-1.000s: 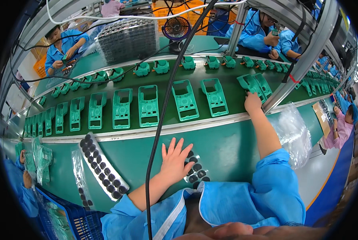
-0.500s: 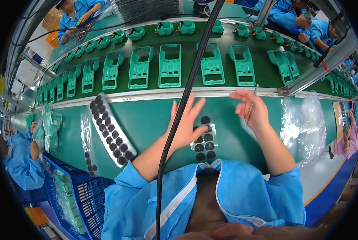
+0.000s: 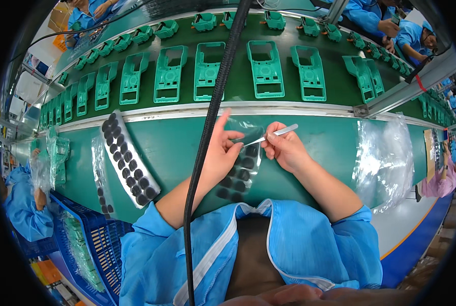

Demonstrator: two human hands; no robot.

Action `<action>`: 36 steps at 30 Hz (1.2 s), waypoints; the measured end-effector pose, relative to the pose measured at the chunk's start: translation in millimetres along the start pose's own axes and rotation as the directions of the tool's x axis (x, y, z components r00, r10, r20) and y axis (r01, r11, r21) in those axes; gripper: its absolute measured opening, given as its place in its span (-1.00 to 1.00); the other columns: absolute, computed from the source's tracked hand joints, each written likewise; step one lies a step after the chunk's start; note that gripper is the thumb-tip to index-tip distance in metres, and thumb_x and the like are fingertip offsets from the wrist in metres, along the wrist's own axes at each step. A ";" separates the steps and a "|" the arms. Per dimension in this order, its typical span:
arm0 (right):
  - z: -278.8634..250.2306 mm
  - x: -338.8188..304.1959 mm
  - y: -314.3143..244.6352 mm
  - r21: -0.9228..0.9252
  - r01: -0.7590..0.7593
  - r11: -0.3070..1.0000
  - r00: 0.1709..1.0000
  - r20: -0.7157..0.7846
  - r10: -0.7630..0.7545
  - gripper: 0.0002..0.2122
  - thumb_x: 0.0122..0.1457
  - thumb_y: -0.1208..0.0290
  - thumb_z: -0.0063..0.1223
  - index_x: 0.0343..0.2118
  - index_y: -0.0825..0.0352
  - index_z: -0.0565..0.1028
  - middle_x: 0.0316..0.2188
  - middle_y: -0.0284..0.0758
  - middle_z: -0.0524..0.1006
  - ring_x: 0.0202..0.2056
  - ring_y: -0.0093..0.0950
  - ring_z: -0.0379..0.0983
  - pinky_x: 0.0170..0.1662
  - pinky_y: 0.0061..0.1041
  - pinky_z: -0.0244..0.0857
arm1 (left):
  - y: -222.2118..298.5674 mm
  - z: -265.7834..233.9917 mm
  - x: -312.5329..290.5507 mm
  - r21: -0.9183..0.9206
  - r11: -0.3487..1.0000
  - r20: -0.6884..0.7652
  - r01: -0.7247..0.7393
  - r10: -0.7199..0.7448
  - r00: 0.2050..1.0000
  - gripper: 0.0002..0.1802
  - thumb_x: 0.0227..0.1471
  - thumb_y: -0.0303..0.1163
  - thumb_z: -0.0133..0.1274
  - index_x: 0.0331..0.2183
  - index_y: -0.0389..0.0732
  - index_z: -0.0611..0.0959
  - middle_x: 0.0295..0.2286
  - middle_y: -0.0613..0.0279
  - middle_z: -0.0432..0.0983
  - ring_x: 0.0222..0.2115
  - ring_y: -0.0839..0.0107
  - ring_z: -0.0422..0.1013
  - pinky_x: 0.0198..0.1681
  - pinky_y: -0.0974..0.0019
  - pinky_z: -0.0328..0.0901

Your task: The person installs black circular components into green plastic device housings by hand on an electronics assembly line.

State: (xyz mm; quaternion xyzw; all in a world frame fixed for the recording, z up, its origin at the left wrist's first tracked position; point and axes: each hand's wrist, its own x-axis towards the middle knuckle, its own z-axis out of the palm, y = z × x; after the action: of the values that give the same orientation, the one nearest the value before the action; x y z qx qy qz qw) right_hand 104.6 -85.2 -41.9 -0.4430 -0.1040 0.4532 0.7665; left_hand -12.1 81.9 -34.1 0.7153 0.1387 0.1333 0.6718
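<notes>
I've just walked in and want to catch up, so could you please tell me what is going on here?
A person in a blue jacket is working at a green bench. Their right hand holds tweezers, tips close to the left hand, which is at the upper part of a clear strip of black pads; its grip is hard to make out. A larger sheet of black pads lies to the left, clear plastic to the right. Beyond the metal rail, green frames lie in a row.

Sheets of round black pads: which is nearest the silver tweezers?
The transparent sheet between the left hand and right hand; the white sheet and narrow clear strip lie farther left.
</notes>
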 end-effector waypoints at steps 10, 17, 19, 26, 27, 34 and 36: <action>-11.2 3.5 -0.6 0.179 -0.014 0.984 0.999 0.041 0.007 -0.86 0.09 0.38 0.11 -0.30 0.25 0.47 -0.28 -0.34 0.47 -0.30 -0.49 0.42 -0.22 -0.48 0.33 | -6.4 -4.5 -3.1 -0.654 0.740 0.022 0.157 -0.189 0.982 0.01 -0.07 -0.71 -0.10 0.21 0.06 -0.30 0.12 -0.19 -0.05 -0.23 0.28 0.43 -0.21 0.37 0.29; 3.2 2.9 8.8 0.315 -0.127 0.941 0.986 0.141 0.086 -0.85 0.10 0.37 0.10 -0.30 0.26 0.45 -0.28 -0.31 0.49 -0.30 -0.51 0.43 -0.21 -0.48 0.32 | -3.4 -17.5 9.3 -0.313 0.785 0.476 0.535 -0.358 0.803 -0.50 0.09 -0.48 -0.14 0.09 -0.29 0.28 -0.18 0.16 0.46 -0.24 0.50 0.40 -0.19 0.42 0.29; 2.6 1.6 -2.9 0.151 -0.079 0.985 0.990 0.130 0.060 -0.87 0.10 0.40 0.08 -0.32 0.28 0.44 -0.31 -0.30 0.50 -0.32 -0.53 0.43 -0.24 -0.53 0.32 | -10.9 -20.0 10.4 -0.342 0.745 0.512 0.572 -0.363 0.778 -0.53 0.12 -0.40 -0.14 0.08 -0.28 0.30 -0.15 0.11 0.45 -0.19 0.45 0.41 -0.13 0.41 0.30; 7.1 -1.8 -23.6 -0.521 0.134 0.843 0.989 0.011 -0.151 -0.79 0.03 0.64 0.05 -0.32 0.33 0.27 -0.39 -0.29 0.51 -0.37 -0.62 0.42 -0.28 -0.64 0.31 | -4.3 -25.7 14.1 -0.340 0.716 0.518 0.609 -0.398 0.757 -0.55 0.12 -0.41 -0.15 0.06 -0.27 0.32 -0.16 0.06 0.47 -0.17 0.40 0.42 -0.15 0.40 0.31; 7.6 -2.0 -22.6 -0.535 0.141 0.833 0.989 0.030 -0.148 -0.80 0.03 0.64 0.04 -0.33 0.33 0.27 -0.39 -0.29 0.51 -0.36 -0.62 0.42 -0.26 -0.63 0.31 | -2.8 -25.8 14.3 -0.336 0.712 0.512 0.616 -0.412 0.754 -0.55 0.11 -0.42 -0.14 0.06 -0.27 0.33 -0.17 0.07 0.48 -0.17 0.40 0.42 -0.15 0.40 0.31; 7.0 -1.6 -20.6 -0.503 0.178 0.846 0.984 0.065 -0.168 -0.81 0.05 0.65 0.01 -0.34 0.30 0.26 -0.38 -0.27 0.50 -0.32 -0.60 0.41 -0.22 -0.63 0.29 | -1.6 -24.7 11.4 -0.248 0.795 0.473 0.553 -0.399 0.786 -0.58 0.07 -0.43 -0.08 0.02 -0.24 0.41 -0.23 0.12 0.52 -0.20 0.49 0.43 -0.19 0.47 0.30; 6.4 -0.4 -19.0 -0.491 0.187 0.851 0.982 0.075 -0.172 -0.81 0.06 0.64 0.02 -0.34 0.29 0.26 -0.38 -0.27 0.50 -0.33 -0.61 0.41 -0.23 -0.63 0.28 | -2.4 -24.9 9.6 -0.254 0.798 0.468 0.546 -0.392 0.792 -0.58 0.08 -0.43 -0.09 0.01 -0.23 0.41 -0.22 0.12 0.51 -0.20 0.50 0.43 -0.20 0.48 0.29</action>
State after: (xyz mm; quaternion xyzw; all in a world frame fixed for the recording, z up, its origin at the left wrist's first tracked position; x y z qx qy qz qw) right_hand 112.2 -85.5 -23.3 -0.6067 -0.2683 0.3439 0.6646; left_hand -12.7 108.7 -34.9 0.5258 0.1496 -0.1628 0.8214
